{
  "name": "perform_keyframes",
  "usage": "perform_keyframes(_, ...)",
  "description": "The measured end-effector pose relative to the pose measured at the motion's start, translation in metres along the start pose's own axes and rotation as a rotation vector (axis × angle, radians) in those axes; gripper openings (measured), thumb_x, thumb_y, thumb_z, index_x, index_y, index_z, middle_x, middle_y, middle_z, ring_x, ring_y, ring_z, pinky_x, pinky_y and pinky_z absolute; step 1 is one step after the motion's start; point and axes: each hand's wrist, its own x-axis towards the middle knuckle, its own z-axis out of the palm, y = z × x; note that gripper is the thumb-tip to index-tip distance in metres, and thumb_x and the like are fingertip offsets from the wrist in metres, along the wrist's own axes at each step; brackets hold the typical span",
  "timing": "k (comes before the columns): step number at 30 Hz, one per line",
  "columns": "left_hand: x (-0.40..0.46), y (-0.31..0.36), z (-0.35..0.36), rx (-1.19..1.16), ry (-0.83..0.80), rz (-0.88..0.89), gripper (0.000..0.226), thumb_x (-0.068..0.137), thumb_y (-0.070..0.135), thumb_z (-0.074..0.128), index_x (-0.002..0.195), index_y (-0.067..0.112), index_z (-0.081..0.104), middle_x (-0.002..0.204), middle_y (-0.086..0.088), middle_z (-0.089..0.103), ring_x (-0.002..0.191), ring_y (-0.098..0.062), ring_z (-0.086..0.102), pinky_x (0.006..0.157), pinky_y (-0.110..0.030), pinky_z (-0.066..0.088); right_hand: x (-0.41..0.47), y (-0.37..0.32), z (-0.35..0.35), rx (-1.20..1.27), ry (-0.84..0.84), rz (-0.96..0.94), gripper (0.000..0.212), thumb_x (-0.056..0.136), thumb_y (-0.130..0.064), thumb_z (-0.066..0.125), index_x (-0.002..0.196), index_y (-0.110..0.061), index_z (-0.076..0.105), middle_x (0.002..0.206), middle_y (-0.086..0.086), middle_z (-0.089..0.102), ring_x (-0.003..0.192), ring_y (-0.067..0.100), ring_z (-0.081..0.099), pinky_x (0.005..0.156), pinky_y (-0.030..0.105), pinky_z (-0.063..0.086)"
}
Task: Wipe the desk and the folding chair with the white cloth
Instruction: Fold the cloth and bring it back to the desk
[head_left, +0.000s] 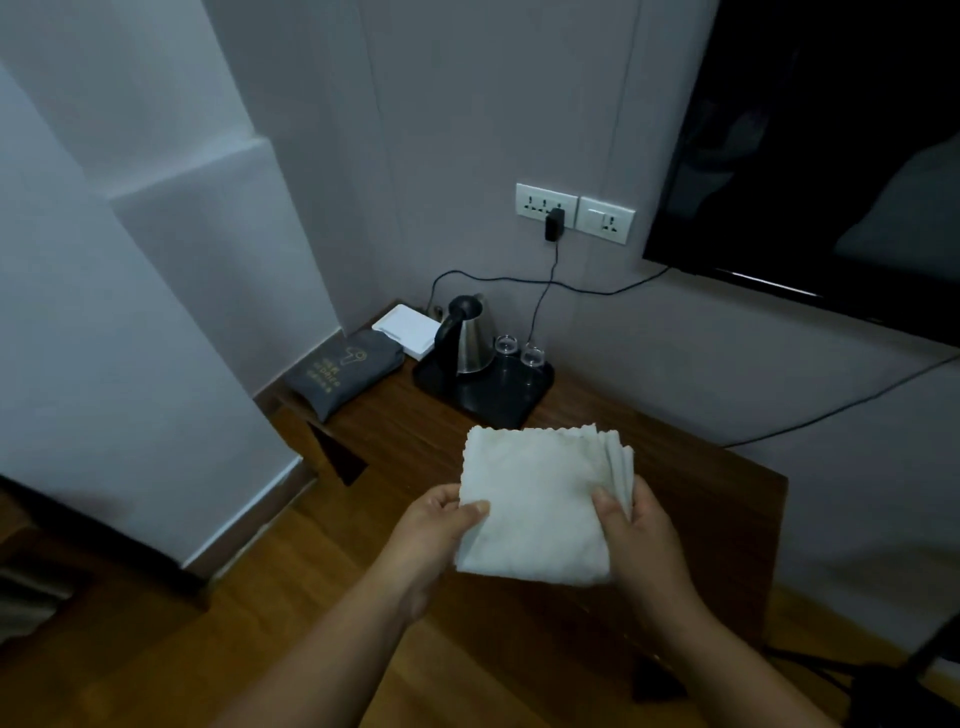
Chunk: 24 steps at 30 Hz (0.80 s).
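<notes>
Both hands hold a folded white cloth (540, 506) in the air above the near part of a dark wooden desk (675, 483). The left hand (434, 538) grips the cloth's left edge, thumb lying across the top face and the other fingers curled underneath. The right hand (641, 535) pinches the right edge, where the stacked folded layers fan out slightly, thumb on top and fingers wrapped behind. The cloth is held nearly flat, tilted a little toward the camera, its scalloped far edge pointing at the wall. At the desk's back corner a black tray (488, 387) carries a steel electric kettle (467, 335) with a black handle and two upturned clear glasses (519, 349) just beside it. Left of the tray lie a white box (408, 327) and a grey drawstring bag (345, 371) with printed lettering too blurred to read. Above, a black plug (554, 224) sits in a white wall socket (546, 205), and a dark television (810, 156) hangs at the right. No part of the folding chair can be made out for certain in the dim lower corners.
</notes>
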Motion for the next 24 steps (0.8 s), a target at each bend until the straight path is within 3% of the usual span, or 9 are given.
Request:
perform_keyframes(3, 0.028, 0.021, -0.029, 0.011, 0.024, -0.009, 0.028, 0.095, 0.032, 0.069, 0.118, 0.016, 0.065, 0.120, -0.011, 0.071, 0.110, -0.034, 0.069, 0.101, -0.059, 0.053, 0.023, -0.016, 0.038, -0.002, 0.009, -0.016, 0.020, 0.102, -0.041, 0.056, 0.119, -0.051, 0.053, 0.116, -0.018, 0.066, 0.106, 0.005, 0.064, 0.086, 0.036, 0.057)
perform_keyframes(6, 0.058, 0.038, -0.065, 0.034, 0.021, 0.023, 0.024, 0.096, 0.027, 0.067, 0.118, 0.017, 0.063, 0.114, -0.008, 0.075, 0.103, -0.031, 0.073, 0.099, -0.056, 0.055, 0.044, -0.030, 0.079, -0.040, 0.038, -0.002, 0.028, 0.102, -0.038, 0.055, 0.131, -0.040, 0.054, 0.119, -0.012, 0.066, 0.109, 0.012, 0.065, 0.093, 0.045, 0.057)
perform_keyframes(10, 0.094, 0.063, -0.124, 0.089, -0.021, 0.083, 0.021, 0.097, 0.022, 0.066, 0.118, 0.021, 0.060, 0.096, 0.003, 0.080, 0.083, -0.016, 0.078, 0.075, -0.037, 0.060, 0.059, -0.046, 0.142, -0.065, 0.099, 0.041, 0.033, 0.103, -0.035, 0.055, 0.136, -0.030, 0.053, 0.118, -0.009, 0.065, 0.107, 0.015, 0.064, 0.093, 0.047, 0.057)
perform_keyframes(16, 0.137, 0.102, -0.208, 0.205, -0.097, 0.089, 0.034, 0.099, 0.021, 0.064, 0.130, 0.018, 0.052, 0.119, -0.005, 0.071, 0.102, -0.025, 0.073, 0.094, -0.047, 0.058, 0.066, -0.069, 0.234, -0.014, 0.163, 0.130, 0.023, 0.102, -0.038, 0.057, 0.123, -0.031, 0.054, 0.111, -0.008, 0.066, 0.099, 0.016, 0.067, 0.079, 0.042, 0.060)
perform_keyframes(20, 0.170, 0.121, -0.248, 0.257, -0.109, 0.096, 0.030, 0.099, 0.020, 0.063, 0.127, 0.015, 0.054, 0.114, -0.004, 0.072, 0.099, -0.024, 0.072, 0.087, -0.042, 0.059, 0.079, -0.081, 0.280, -0.019, 0.159, 0.169, 0.013, 0.101, -0.044, 0.056, 0.113, -0.040, 0.051, 0.109, -0.011, 0.064, 0.096, 0.012, 0.065, 0.067, 0.031, 0.055)
perform_keyframes(24, 0.210, 0.139, -0.275, 0.310, -0.111, 0.108, 0.029, 0.100, 0.020, 0.062, 0.128, 0.014, 0.055, 0.114, -0.003, 0.071, 0.098, -0.023, 0.071, 0.081, -0.037, 0.058, 0.109, -0.089, 0.312, -0.037, 0.153, 0.209, 0.019, 0.101, -0.042, 0.057, 0.118, -0.036, 0.051, 0.112, -0.012, 0.063, 0.100, 0.014, 0.064, 0.080, 0.041, 0.060)
